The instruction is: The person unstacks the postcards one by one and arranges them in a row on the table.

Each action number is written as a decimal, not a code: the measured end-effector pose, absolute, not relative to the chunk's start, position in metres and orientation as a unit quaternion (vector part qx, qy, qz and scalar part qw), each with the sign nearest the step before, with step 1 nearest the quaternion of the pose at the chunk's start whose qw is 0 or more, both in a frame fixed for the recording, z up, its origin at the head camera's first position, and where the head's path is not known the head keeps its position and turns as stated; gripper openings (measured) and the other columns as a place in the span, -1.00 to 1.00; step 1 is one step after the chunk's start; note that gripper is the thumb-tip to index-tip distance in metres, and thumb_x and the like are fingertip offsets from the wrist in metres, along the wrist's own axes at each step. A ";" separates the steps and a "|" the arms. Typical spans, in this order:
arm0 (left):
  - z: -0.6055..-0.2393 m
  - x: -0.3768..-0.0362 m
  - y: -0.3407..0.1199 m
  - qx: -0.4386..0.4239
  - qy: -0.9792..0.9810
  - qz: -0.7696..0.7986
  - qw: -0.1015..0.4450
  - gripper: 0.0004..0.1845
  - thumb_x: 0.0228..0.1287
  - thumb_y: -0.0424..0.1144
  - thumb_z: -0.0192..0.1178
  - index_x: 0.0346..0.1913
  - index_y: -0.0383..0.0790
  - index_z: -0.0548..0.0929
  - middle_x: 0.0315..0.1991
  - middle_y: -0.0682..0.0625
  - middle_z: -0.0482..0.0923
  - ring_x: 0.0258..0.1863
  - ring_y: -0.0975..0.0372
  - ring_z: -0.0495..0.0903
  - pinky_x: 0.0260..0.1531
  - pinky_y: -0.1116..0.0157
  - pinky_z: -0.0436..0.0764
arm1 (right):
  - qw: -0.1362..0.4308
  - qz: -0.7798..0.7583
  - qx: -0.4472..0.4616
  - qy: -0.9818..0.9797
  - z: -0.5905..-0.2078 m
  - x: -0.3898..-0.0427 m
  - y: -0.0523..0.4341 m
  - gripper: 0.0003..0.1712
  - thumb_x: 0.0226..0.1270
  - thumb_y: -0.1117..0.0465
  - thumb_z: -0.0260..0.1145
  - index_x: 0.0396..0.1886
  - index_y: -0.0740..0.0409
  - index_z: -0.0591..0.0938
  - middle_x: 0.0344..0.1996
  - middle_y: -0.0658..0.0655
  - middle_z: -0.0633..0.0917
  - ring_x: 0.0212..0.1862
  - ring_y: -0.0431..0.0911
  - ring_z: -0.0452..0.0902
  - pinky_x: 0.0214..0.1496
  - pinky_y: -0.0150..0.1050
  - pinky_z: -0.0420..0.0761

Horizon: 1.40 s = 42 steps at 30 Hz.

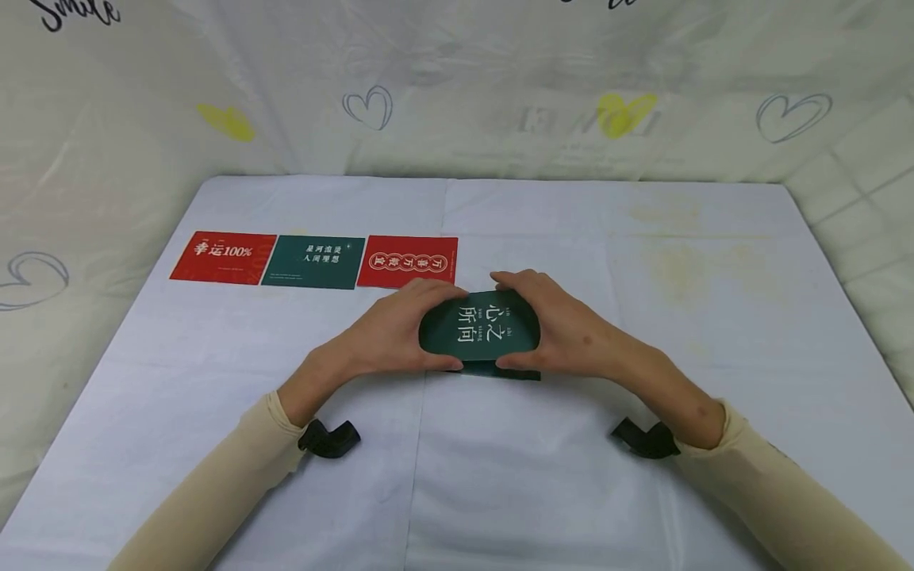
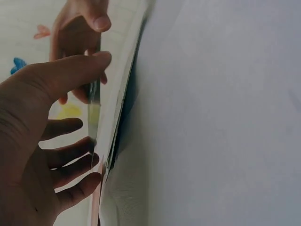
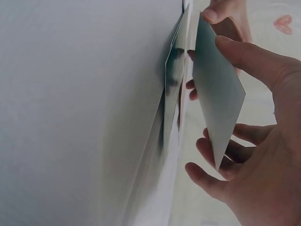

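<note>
My left hand [image 1: 396, 331] and right hand [image 1: 567, 327] hold a dark green card [image 1: 478, 327] between them, gripping it by its opposite ends. White Chinese characters are printed sideways on its face. In the right wrist view the pale back of the held card [image 3: 216, 89] shows, raised above the table, with thumbs on one edge and fingers along the other. Under it lies another dark green card [image 1: 517, 371], mostly hidden by the held one; the right wrist view shows a glossy card [image 3: 175, 66] there, lifted a little off the cloth.
Beyond my left hand lie three cards in a row: a red card [image 1: 223, 258], a green card [image 1: 312, 262] and a second red card [image 1: 407, 260]. A white cloth [image 1: 286, 507] covers the table, and a pale curtain [image 1: 471, 47] with printed hearts hangs behind it.
</note>
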State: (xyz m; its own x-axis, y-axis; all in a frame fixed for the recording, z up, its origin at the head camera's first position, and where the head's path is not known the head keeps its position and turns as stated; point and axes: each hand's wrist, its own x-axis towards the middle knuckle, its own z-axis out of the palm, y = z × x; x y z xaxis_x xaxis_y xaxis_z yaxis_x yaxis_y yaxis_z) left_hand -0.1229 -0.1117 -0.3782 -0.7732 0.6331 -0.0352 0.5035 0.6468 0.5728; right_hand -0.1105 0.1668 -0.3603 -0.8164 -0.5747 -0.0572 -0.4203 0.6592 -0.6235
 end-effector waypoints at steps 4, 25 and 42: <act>-0.377 -0.126 -0.111 0.326 0.899 0.273 0.100 -0.04 0.02 0.16 0.57 0.50 0.05 0.41 0.43 0.08 0.41 0.44 0.22 0.35 0.29 0.13 0.63 | 0.111 -0.312 -0.282 0.901 -0.361 -0.112 0.168 0.24 0.01 -0.04 0.72 0.62 0.02 0.22 0.39 0.07 0.45 0.40 -0.02 0.34 0.32 0.03 0.63; -0.374 -0.144 -0.104 0.282 0.912 0.298 0.028 -0.04 0.03 0.07 0.58 0.52 -0.07 0.42 0.51 0.00 0.35 0.49 0.16 0.27 0.30 0.12 0.65 | 0.057 -0.405 -0.117 0.905 -0.368 -0.119 0.177 -0.04 0.40 0.17 0.45 0.64 0.14 0.13 0.21 0.30 0.60 0.13 0.16 0.61 0.22 0.09 0.66; -0.372 -0.154 -0.094 0.276 0.913 0.301 0.009 -0.05 0.05 0.02 0.57 0.51 -0.11 0.42 0.53 -0.04 0.28 0.55 0.12 0.21 0.38 0.11 0.58 | 0.068 -0.509 -0.082 0.854 -0.368 -0.116 0.175 -0.19 0.55 0.23 0.29 0.64 0.05 0.12 -0.19 0.29 0.73 -0.45 0.05 0.75 -0.29 -0.28 0.65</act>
State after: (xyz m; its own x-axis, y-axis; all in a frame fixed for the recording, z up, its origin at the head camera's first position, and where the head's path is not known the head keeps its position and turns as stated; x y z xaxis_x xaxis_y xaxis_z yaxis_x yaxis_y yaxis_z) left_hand -0.1540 -0.0941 -0.3723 -0.8470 0.5101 0.1495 0.4990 0.6661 0.5544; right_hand -0.1157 0.1753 -0.3681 -0.9772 -0.2098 -0.0334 -0.0705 0.4684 -0.8807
